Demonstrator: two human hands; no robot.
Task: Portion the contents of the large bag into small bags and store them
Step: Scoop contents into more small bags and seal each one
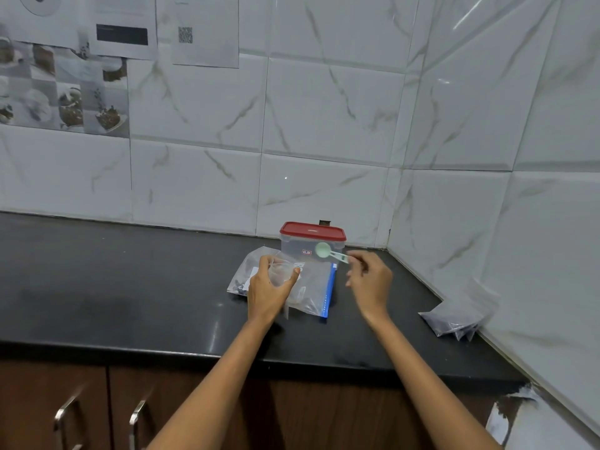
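From the head view, the left hand (271,284) gripped a small clear bag (281,271), fingers curled round its mouth, just above the large bag (311,287) lying flat on the black worktop (130,287); the right hand (370,280) pinched the handle of a pale green scoop (326,251), bowl raised in front of the red-lidded container (311,241); filled dark bags (454,319) lay well apart by the right wall. The small bag looked thin, limp and slippery; it would likely sag once loaded, so a hold at the rim seemed wisest; the large bag's blue zip edge looked the firmest place to take it.
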